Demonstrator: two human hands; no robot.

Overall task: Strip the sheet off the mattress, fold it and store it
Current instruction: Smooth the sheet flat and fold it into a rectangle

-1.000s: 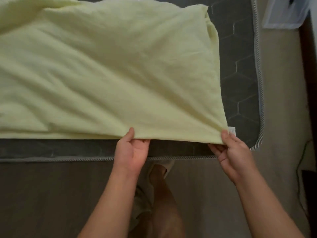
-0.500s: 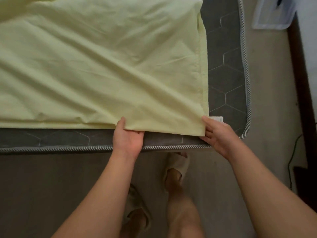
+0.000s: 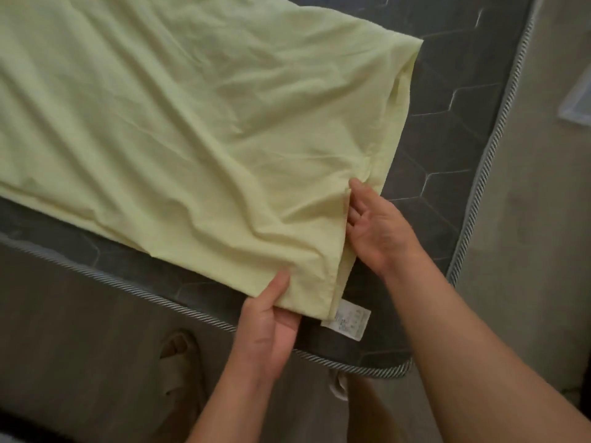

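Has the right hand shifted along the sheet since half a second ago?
Yes. The right hand has left the sheet corner by the care label and now sits farther up the side edge, away from the mattress corner.

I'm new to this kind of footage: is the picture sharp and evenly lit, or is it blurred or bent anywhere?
Head view: dim, soft light, no glare; the yellow sheet is brightest, the floor murky. The label print is too blurred to read. The mattress piping curves, a wide-angle bend. The left hand and right hand look slightly soft.
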